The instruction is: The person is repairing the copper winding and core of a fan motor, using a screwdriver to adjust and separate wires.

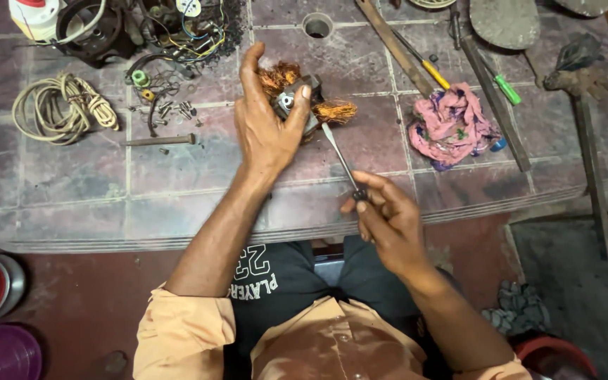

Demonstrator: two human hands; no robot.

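Note:
My left hand point(265, 123) lies over a small motor stator point(291, 100) with frayed copper windings point(334, 110) on the table point(177, 204). Its thumb and fingers hold the stator down. My right hand point(387, 218) grips the handle end of a thin screwdriver point(339, 158). The screwdriver's tip points up into the stator beside my left thumb. More copper winding point(278, 76) sticks out behind my left fingers.
A coiled cream cord point(61, 105), loose screws point(170, 109) and a metal rod point(160, 141) lie at the left. Tangled wires and a motor housing point(96, 28) sit at the back left. A pink rag point(450, 123), a green-handled tool point(507, 89) and long bars lie at the right.

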